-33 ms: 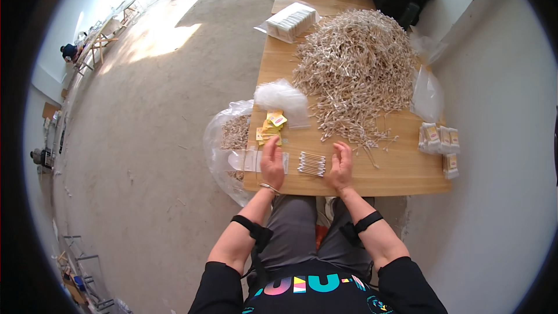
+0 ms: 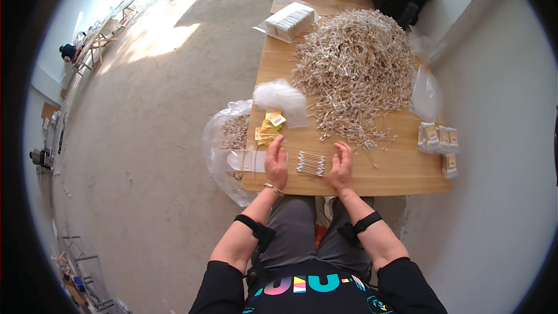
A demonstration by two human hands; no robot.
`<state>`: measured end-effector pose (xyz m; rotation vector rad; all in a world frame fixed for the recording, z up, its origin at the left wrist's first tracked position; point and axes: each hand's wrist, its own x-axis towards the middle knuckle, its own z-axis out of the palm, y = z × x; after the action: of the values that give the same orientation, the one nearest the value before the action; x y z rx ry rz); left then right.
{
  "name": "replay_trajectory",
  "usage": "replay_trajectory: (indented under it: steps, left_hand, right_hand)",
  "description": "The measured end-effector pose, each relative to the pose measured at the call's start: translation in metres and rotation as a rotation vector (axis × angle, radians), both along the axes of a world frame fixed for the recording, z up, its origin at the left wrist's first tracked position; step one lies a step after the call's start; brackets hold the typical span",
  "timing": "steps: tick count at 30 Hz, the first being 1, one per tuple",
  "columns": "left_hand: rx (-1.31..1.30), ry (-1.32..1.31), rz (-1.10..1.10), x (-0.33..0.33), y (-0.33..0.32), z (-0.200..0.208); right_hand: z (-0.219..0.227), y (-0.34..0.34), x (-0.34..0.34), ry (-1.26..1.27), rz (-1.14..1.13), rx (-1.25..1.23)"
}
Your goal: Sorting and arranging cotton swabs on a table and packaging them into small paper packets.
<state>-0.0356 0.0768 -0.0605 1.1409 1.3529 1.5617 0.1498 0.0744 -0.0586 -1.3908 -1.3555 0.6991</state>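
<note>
The left hand (image 2: 276, 166) and the right hand (image 2: 340, 167) stand near the table's near edge, palms turned toward each other. The left fingers are straight and lie close together, pointing toward the far edge, and pinch nothing. The right fingers are likewise extended, slightly curved and close together, with nothing between them. Between the hands, in the left half of the table (image 2: 401, 180) just in from the near edge, lies a small row of cotton swabs (image 2: 311, 164), set side by side. A narrow gap shows between it and each hand; whether either hand rests on the wood cannot be told.

A clear plastic strip (image 2: 247, 161) reaches out past the left edge, beside the left hand. Farther along that edge lie yellow cards (image 2: 268, 131), then thin clear bags (image 2: 283, 100). The large swab heap (image 2: 360, 64) covers much of the table beyond, and small packets (image 2: 437, 138) sit by the right edge toward the near right corner.

Compared with the earlier frame, the left hand has moved slightly rightward, closer to the row. The right hand and the row look practically unchanged.
</note>
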Motion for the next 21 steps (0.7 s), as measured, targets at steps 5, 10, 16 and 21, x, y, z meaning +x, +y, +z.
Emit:
replay_trajectory:
  steps: [5, 10, 16, 21]
  left_hand:
    - [-0.047, -0.273, -0.146, 0.029, 0.013, -0.017]
    - [-0.03, -0.279, -0.214, 0.034, 0.009, -0.02]
    - [-0.028, -0.232, -0.207, 0.035, 0.0, -0.019]
    - [-0.021, -0.306, -0.111, 0.038, -0.008, -0.019]
  right_hand:
    - [-0.005, -0.013, -0.023, 0.161, -0.058, -0.012]
    - [-0.004, -0.003, -0.044, 0.202, -0.028, -0.011]
    - [-0.003, 0.006, -0.044, 0.228, 0.09, -0.022]
    - [-0.003, 0.0, -0.031, 0.253, 0.09, -0.027]
